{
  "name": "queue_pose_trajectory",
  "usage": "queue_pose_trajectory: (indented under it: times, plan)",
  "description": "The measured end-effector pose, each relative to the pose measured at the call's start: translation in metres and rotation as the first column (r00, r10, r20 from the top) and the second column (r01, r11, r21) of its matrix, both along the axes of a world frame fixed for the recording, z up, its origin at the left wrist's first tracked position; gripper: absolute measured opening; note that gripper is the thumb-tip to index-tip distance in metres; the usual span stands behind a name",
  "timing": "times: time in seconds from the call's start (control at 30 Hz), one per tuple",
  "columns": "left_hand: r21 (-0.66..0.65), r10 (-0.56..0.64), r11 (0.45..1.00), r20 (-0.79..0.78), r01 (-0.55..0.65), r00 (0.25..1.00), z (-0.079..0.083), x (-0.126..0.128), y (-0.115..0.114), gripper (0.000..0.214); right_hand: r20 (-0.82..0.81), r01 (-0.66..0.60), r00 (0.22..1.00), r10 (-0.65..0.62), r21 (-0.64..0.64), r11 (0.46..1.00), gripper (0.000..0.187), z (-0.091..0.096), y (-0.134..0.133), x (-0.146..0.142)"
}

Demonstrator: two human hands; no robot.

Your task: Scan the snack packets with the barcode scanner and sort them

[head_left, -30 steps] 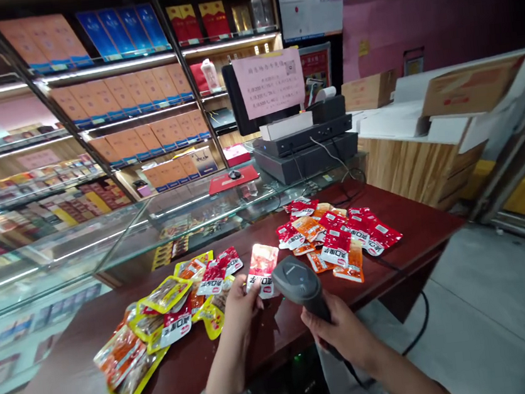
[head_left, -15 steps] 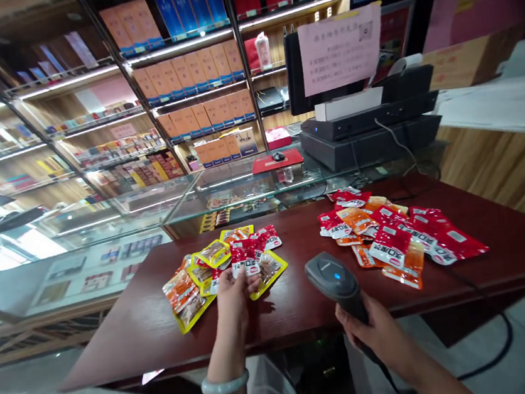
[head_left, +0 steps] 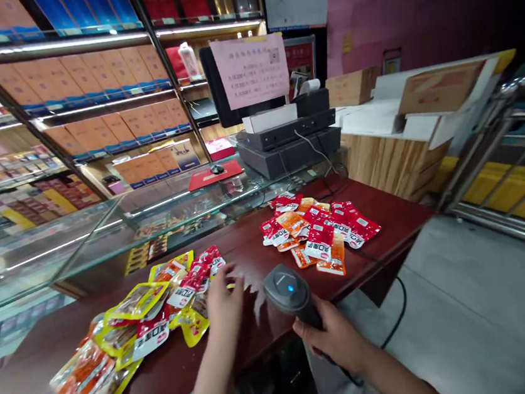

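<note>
My right hand (head_left: 329,328) grips the handle of a dark grey barcode scanner (head_left: 288,289) with a blue light on top. My left hand (head_left: 226,293), a pale bangle on its wrist, is above the dark red table with loosely bent fingers apart and no packet visible in it. Just left of it lies a pile of snack packets: a red packet (head_left: 185,287), yellow-edged clear packets (head_left: 136,301) and an orange packet (head_left: 84,375). Beyond the scanner, on the right, is another heap of red and orange snack packets (head_left: 320,241).
The table (head_left: 245,259) adjoins a glass display counter (head_left: 149,203). On it are a mouse (head_left: 216,169) on a red mat and a black cash register unit (head_left: 290,149) with cables. The scanner cord (head_left: 399,314) hangs past the table edge. A metal railing (head_left: 509,194) stands right.
The view has turned right and come closer to the left pile. My left hand has let go of a red packet, which now lies on that pile. The scanner stays in my right hand.
</note>
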State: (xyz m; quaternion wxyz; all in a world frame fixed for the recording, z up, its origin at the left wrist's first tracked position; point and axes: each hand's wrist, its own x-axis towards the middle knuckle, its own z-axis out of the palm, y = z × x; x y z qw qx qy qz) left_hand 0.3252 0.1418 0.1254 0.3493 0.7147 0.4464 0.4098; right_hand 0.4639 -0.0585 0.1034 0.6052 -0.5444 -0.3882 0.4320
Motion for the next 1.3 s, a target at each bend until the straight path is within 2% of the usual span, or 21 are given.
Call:
queue_pose_trajectory:
  times: [0.1,0.17,0.27,0.33,0.47,0.6,0.7,0.8,0.87,0.97,1.0,1.07,1.13,1.2,1.3]
  plan:
    - [0.0,-0.132,0.991,-0.195,0.135,0.972,0.002,0.056,-0.002,0.03,-0.04,0.011,0.999,-0.011,0.004,1.0,0.049,0.0,-0.008,0.008]
    - [0.0,-0.139,0.989,-0.35,0.148,0.926,0.007,0.087,0.002,0.035,-0.031,0.039,0.999,-0.039,0.01,0.999,0.05,0.0,-0.012,0.014]
    - [0.082,0.012,0.996,-0.583,0.044,0.812,0.014,0.123,0.011,0.057,0.005,0.101,0.995,-0.101,0.01,0.995,0.051,-0.002,-0.018,0.022]
    - [0.135,0.107,0.991,-0.679,-0.019,0.727,0.017,0.14,0.016,0.073,0.015,0.126,0.992,-0.126,-0.001,0.992,0.05,-0.004,-0.021,0.027]
    - [0.128,0.107,0.992,-0.752,-0.015,0.651,0.014,0.155,0.027,0.085,0.018,0.126,0.992,-0.125,-0.014,0.992,0.048,-0.006,-0.025,0.033]
    - [0.053,0.049,0.999,-0.799,-0.01,0.6,0.013,0.146,0.041,0.075,0.018,0.137,0.99,-0.137,-0.005,0.99,0.044,-0.002,-0.025,0.034]
    - [0.03,-0.001,0.999,-0.822,0.044,0.57,0.014,0.131,0.045,0.06,0.0,0.134,0.991,-0.134,-0.015,0.991,0.045,0.002,-0.022,0.031]
    - [0.035,-0.026,0.995,-0.792,0.089,0.61,0.014,0.116,0.038,0.052,-0.011,0.117,0.993,-0.117,-0.005,0.993,0.048,0.003,-0.017,0.026]
    - [0.102,0.013,0.99,-0.759,0.099,0.651,0.014,0.107,0.03,0.05,-0.008,0.098,0.995,-0.098,0.01,0.995,0.049,0.003,-0.014,0.024]
    - [0.213,0.091,0.974,-0.682,0.078,0.726,0.014,0.095,0.019,0.033,-0.003,0.081,0.997,-0.081,0.029,0.996,0.05,0.006,-0.01,0.022]
    - [0.194,0.084,0.98,-0.63,0.052,0.772,0.014,0.09,0.017,0.027,-0.003,0.081,0.997,-0.081,0.037,0.996,0.05,0.008,-0.009,0.021]
    - [0.062,0.024,0.998,-0.464,0.005,0.886,0.012,0.078,0.015,0.019,-0.006,0.075,0.997,-0.074,0.047,0.996,0.051,0.013,-0.007,0.018]
    - [-0.073,-0.008,0.997,-0.241,-0.009,0.97,0.008,0.061,0.014,0.021,0.002,0.062,0.998,-0.062,0.053,0.997,0.053,0.017,-0.005,0.014]
    - [-0.122,-0.001,0.992,-0.046,-0.005,0.999,0.003,0.041,0.012,0.031,0.003,0.035,0.999,-0.035,0.041,0.999,0.054,0.019,-0.003,0.007]
    - [-0.149,0.035,0.989,0.134,-0.015,0.99,-0.004,0.013,0.005,0.046,-0.005,0.011,1.0,-0.011,0.023,1.0,0.055,0.019,0.001,-0.005]
